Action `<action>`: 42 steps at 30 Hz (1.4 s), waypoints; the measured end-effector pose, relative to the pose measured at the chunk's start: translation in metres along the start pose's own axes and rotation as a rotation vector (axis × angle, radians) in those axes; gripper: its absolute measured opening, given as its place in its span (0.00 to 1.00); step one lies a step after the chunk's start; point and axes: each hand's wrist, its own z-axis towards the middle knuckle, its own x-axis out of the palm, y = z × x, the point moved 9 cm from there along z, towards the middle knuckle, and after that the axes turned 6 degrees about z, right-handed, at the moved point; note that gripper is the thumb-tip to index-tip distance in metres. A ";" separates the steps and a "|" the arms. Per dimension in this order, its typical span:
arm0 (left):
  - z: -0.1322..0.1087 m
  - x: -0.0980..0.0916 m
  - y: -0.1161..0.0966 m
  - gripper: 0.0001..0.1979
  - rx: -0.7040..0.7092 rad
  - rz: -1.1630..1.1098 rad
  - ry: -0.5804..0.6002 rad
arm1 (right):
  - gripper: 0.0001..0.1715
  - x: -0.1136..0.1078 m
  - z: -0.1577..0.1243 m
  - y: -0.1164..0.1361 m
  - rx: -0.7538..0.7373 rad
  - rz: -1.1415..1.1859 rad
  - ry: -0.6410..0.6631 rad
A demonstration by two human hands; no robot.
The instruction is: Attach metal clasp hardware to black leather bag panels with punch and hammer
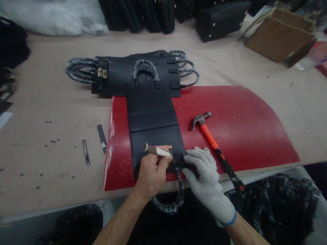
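Note:
A black leather bag panel point(154, 137) lies lengthwise over a red mat, its lower handle point(181, 190), wrapped in clear plastic, hanging past the table edge. My bare left hand point(153, 172) is closed around a metal punch point(154, 150) with white wrapping. The punch is tilted, and its working end meets the panel near the lower handle's attachment. My right hand point(203, 175), in a white knit glove, rests at the panel's lower right edge with thumb and fingers apart, fingertips touching it. Another plastic-wrapped handle point(145, 64) is fixed at the panel's far end.
A claw hammer point(211, 136) with an orange and black handle lies on the red mat point(245, 119). Two slim metal tools point(86, 153) lie left of it. Stacked black panels point(112, 76) with wrapped handles sit beyond. Black bags point(222, 20) and a cardboard box point(279, 35) stand at the back.

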 end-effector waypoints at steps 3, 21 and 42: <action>0.000 -0.001 0.001 0.06 0.001 0.005 -0.014 | 0.11 0.002 0.000 -0.001 0.017 0.005 0.014; 0.001 -0.001 -0.002 0.07 0.059 0.050 -0.008 | 0.26 0.014 0.013 0.002 0.068 0.017 0.177; -0.006 0.002 -0.001 0.09 -0.008 0.064 -0.019 | 0.21 -0.003 -0.010 0.016 0.303 -0.054 -0.006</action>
